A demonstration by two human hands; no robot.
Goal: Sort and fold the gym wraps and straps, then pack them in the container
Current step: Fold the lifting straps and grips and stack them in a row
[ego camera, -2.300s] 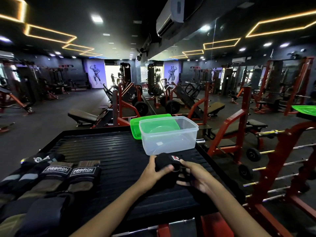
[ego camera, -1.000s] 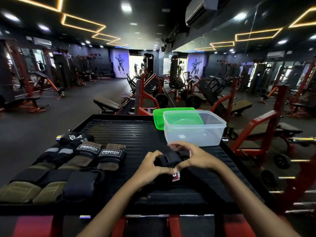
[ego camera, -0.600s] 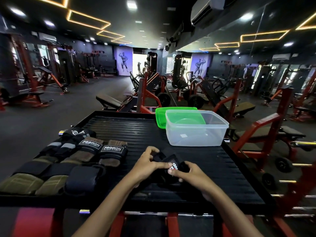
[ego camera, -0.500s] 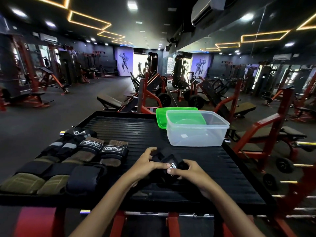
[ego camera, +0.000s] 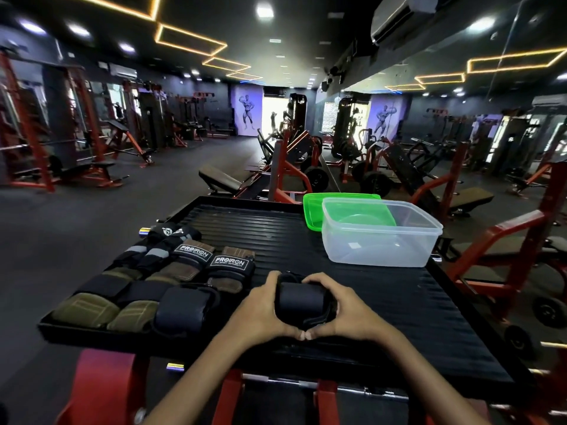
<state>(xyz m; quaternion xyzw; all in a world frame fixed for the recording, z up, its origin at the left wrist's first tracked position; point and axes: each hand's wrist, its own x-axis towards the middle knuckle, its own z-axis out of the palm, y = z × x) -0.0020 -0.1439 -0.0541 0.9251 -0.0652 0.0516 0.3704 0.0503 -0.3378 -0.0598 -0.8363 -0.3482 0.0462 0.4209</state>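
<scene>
In the head view, a rolled black fabric wrist wrap (ego camera: 299, 303) is held on the black ribbed counter (ego camera: 399, 302) between the left hand (ego camera: 260, 314) and right hand (ego camera: 349, 314); each grip is curled round it, thumbs touching at the near side. Beyond the right grip stands a clear rectangular plastic container (ego camera: 380, 237), a green plastic lid (ego camera: 313, 207) behind it. Left of the left grip lie folded black and olive gym wraps (ego camera: 159, 283)

The room is dim, lit by round ceiling spotlights (ego camera: 264, 10) and thin orange LED strips (ego camera: 190, 41) across the top of the frame. A bright doorway (ego camera: 273, 116) at centre is blown out. Wide-angle distortion bends the edges, and the far corners look soft.
</scene>
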